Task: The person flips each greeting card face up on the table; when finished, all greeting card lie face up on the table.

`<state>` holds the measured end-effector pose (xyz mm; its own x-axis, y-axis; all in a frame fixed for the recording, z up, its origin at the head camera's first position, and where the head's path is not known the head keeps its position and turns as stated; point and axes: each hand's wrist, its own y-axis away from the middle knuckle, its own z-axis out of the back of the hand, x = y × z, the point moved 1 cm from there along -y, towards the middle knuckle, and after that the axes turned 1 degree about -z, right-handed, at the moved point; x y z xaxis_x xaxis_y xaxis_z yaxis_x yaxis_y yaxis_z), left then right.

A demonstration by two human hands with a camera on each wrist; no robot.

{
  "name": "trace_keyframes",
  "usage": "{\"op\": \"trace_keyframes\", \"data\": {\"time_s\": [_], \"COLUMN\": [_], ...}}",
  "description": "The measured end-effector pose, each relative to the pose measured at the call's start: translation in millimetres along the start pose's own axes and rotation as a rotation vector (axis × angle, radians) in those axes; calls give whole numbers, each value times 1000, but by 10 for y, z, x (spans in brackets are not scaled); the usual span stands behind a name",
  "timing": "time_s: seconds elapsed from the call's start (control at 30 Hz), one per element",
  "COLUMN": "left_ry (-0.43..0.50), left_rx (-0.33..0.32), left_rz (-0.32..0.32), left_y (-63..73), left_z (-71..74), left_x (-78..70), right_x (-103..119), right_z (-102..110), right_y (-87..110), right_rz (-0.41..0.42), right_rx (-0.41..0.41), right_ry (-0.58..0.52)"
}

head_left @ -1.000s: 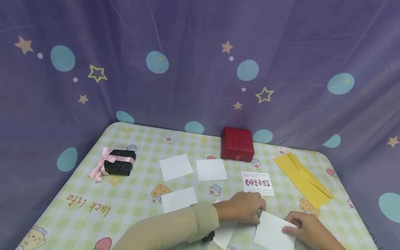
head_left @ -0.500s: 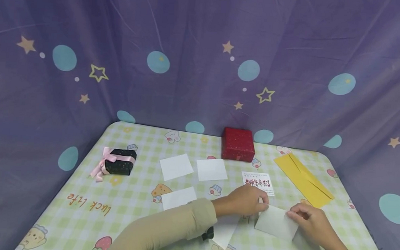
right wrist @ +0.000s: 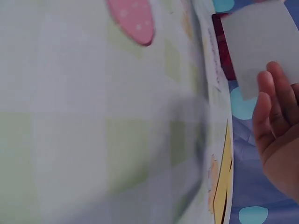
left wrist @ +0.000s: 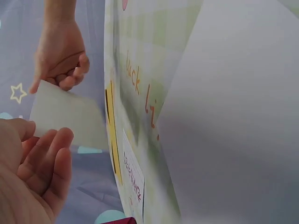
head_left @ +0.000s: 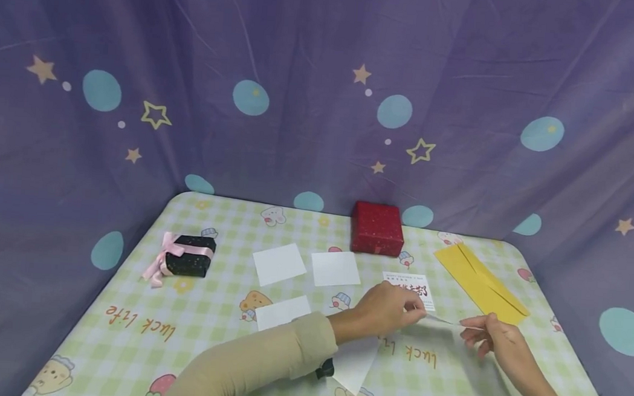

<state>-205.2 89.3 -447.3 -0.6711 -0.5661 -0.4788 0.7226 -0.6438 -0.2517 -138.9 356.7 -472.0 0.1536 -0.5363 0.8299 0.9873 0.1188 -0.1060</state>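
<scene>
A blank white card is held up off the table between both hands. In the head view it shows nearly edge-on, as a thin strip. My left hand pinches one corner between thumb and fingers, its forearm reaching across the table's front. At the opposite end, my right hand pinches the card's edge, the other fingers loosely bent. Right behind the left hand lies a card with red lettering, partly covered by it. Another white card lies beside the left wrist, partly hidden under the arm.
More white cards lie flat mid-table, one partly behind the left sleeve. A red box stands at the back. To the right is a yellow envelope; at far left, a black box with pink ribbon.
The card has been raised and tilted from showing its broad face to nearly edge-on. Both hands have moved up and slightly away with it, the left now covering part of the lettered card.
</scene>
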Motion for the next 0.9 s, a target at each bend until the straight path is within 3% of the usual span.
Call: {"op": "trace_keyframes", "data": {"time_s": [0.23, 0.43, 0.57, 0.73, 0.9], "left_ry": [42, 24, -77, -212, -329], "left_rx": [-18, 71, 109, 98, 76], "left_rz": [-6, -107, -134, -171, -273], "left_y": [25, 71, 110, 140, 185], "left_z": [9, 2, -13, -35, -87], "left_x": [25, 69, 99, 97, 68], "right_x": [34, 15, 1, -25, -60], "right_z": [41, 25, -10, -38, -46], "right_y": [-69, -101, -85, -77, -75], "right_rz": [-54, -45, -41, -33, -92], "right_rx": [-74, -23, 27, 53, 84], "right_ry": [-80, -153, -104, -43, -5]}}
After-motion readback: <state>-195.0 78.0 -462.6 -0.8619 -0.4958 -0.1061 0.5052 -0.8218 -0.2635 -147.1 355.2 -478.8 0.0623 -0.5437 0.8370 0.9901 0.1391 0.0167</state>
